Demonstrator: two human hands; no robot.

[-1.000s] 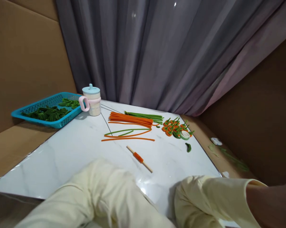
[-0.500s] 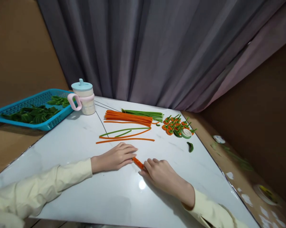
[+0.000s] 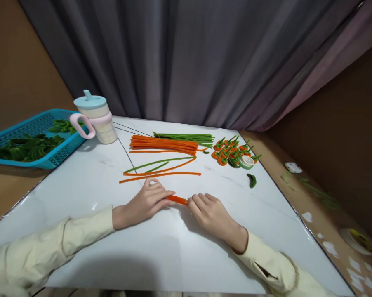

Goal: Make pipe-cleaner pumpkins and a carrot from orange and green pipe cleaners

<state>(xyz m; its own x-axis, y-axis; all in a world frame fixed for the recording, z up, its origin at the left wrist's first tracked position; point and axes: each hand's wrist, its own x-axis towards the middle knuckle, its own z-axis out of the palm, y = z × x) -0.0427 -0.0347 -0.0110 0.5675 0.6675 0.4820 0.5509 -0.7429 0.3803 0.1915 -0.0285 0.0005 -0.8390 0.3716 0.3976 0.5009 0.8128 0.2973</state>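
An orange pipe-cleaner piece (image 3: 177, 200), short and thick, spans the gap between my two hands above the white table. My left hand (image 3: 150, 201) pinches its left end between thumb and fingers. At the other end, the curled fingers of my right hand (image 3: 209, 212) grip it and hide part of it. Just beyond my hands lie loose orange pipe cleaners (image 3: 161, 177) and a bent green one (image 3: 159, 161). Farther back are a bundle of orange pipe cleaners (image 3: 164, 144) and a green bundle (image 3: 186, 137).
Several small orange pieces with green stems (image 3: 226, 150) cluster at the back right, beside a roll of tape (image 3: 246, 161) and a curled green piece (image 3: 251, 180). A lidded cup (image 3: 96, 119) and a blue basket (image 3: 48, 162) of green pieces stand left. Paper scraps (image 3: 330, 248) lie beyond the right edge.
Both hands have lifted slightly off the tabletop with the orange piece, which has turned from slanting to nearly level. My right hand has moved up a little. The head view has shifted.
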